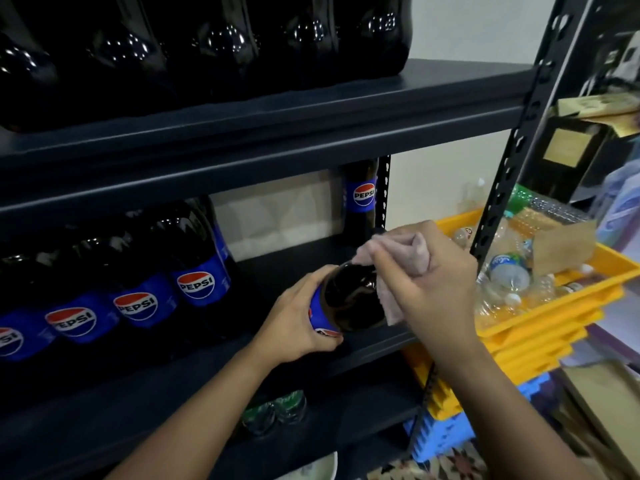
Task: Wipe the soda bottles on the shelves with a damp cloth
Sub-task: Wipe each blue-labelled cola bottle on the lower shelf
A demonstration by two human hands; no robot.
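In the middle of the frame, the left hand [300,315] is gripping a soda bottle [349,299] around its blue label, fingers curled round it, holding it tilted toward the camera over the front edge of the middle shelf [294,268]. The right hand [427,268] is clutching a pale pink cloth [398,258], fingers bunched around it, and is pressing the cloth against the bottle's dark upper part and neck; a flap of the cloth is hanging down the bottle's right side.

At the left of the frame, a row of Pepsi bottles [145,292] is standing upright on the same shelf. One more bottle [362,202] is standing at the back of the shelf, just beside the rear post. In the upper left, dark bottles [207,46] are sitting in a row on the top shelf [311,109].

At the right of the frame, beside the shelving, stacked yellow trays [540,327] are holding a heap of clear plastic bottles [509,271] and a piece of cardboard [561,244]. Under them, a blue crate [443,434] is showing. Green-capped bottles [277,410] are sitting on the lower shelf.
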